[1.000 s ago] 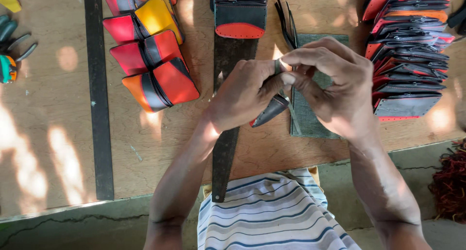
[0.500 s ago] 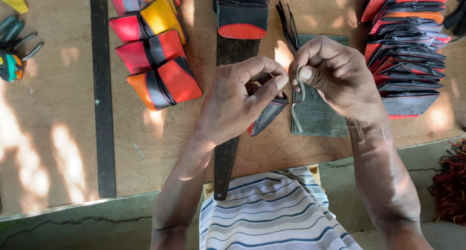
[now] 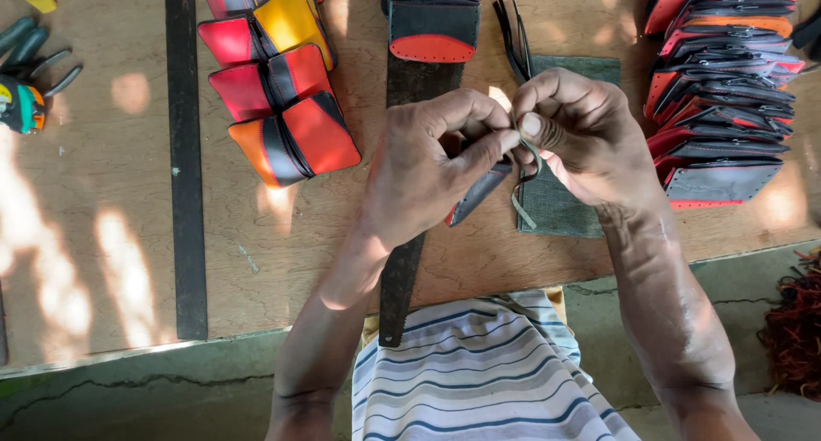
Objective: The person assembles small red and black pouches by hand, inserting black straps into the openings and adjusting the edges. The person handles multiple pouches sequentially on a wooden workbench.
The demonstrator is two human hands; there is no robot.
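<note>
Your left hand (image 3: 436,163) grips dark flat leather pouch (image 3: 479,191), steadying it; right hand (image 3: 581,137) pinches thin grey-green strip (image 3: 523,203) taut above wooden surface (image 3: 282,261).

Both forearms are bare to the elbow with no sleeve, watch or ring showing on the left hand (image 3: 432,163) or right hand (image 3: 586,133), and below them the torso wears a white shirt (image 3: 479,372) with thin dark-blue horizontal stripes.

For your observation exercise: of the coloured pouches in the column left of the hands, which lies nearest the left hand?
The orange and red pouch at the column's bottom, closest to the left hand; the others lie farther up.
</note>
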